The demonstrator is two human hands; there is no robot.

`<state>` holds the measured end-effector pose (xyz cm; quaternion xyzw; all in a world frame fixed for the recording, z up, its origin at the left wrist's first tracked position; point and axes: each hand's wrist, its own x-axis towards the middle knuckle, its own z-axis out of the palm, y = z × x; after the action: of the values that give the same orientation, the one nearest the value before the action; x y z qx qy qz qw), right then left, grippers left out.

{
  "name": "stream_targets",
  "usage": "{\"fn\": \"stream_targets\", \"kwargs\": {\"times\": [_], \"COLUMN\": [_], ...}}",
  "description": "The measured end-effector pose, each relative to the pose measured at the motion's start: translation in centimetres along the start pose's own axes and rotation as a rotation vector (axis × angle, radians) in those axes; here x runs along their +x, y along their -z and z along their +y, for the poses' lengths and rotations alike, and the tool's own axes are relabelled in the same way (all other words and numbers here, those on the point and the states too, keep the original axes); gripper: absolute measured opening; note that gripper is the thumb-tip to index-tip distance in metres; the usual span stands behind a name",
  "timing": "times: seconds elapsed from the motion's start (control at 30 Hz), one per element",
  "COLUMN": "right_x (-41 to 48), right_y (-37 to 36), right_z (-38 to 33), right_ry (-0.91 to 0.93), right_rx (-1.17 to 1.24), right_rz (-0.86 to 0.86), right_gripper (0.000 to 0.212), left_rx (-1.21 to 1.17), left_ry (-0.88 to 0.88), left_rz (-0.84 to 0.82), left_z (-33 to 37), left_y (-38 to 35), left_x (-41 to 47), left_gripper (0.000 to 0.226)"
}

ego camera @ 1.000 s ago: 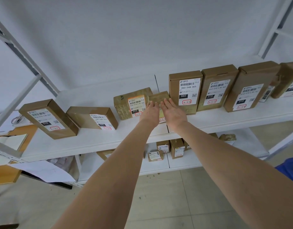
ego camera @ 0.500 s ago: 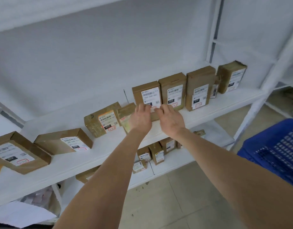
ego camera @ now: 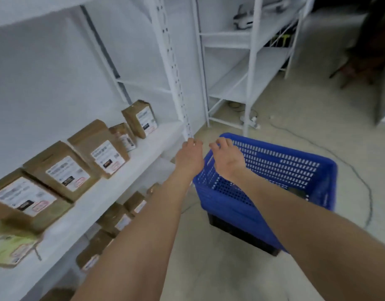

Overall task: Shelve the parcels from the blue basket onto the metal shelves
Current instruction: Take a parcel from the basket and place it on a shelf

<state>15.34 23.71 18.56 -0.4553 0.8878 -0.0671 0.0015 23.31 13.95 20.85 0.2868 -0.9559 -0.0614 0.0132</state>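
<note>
Both bare hands stretch out above the near corner of the blue perforated plastic basket (ego camera: 230, 213), which stands on a black base (ego camera: 237, 232) just right of the white metal shelves (ego camera: 148, 148). The left hand (ego camera: 189, 158) and the right hand (ego camera: 227, 158) grasp nothing, and their fingers hang loosely curled. Brown cardboard parcels with white labels (ego camera: 98, 148) stand in a row on the shelf. Something dark lies low in the basket, possibly a parcel, but blur hides it. A hasty reach could knock the rim and tip the raised basket, or end in a weak grip and a dropped parcel.
</note>
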Motion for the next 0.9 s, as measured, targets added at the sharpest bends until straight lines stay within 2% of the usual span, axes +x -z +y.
{"fn": "stream_targets", "kwargs": {"times": [0.17, 0.33, 0.53, 0.7, 0.9], "right_x": [-0.6, -1.0, 0.7, 2.6, 3.2], "right_y": [-0.9, -4.0, -12.2, -21.4, -33.6], "right_z": [15.1, 24.6, 31.2, 36.3, 41.6], "right_ry": [-0.17, -0.336, -0.545, -0.785, -1.043], "right_rx": [-0.029, 0.003, 0.177, 0.362, 0.568], "right_rz": [-0.026, -0.132, -0.328, -0.477, -0.56], "right_gripper": [0.051, 0.054, 0.058, 0.055, 0.055], "left_rx": [-0.037, -0.026, -0.017, -0.105, -0.214], "left_ry": [-0.13, -0.176, -0.184, -0.105, -0.01], "left_rz": [-0.082, -0.237, -0.459, -0.692, -0.894], "left_z": [13.0, 21.2, 25.7, 28.2, 30.1], "left_y": [-4.7, -10.7, -19.9, -29.6, -42.6], "left_x": [6.1, 10.3, 16.4, 21.3, 24.1], "left_gripper": [0.049, 0.05, 0.052, 0.057, 0.055]}}
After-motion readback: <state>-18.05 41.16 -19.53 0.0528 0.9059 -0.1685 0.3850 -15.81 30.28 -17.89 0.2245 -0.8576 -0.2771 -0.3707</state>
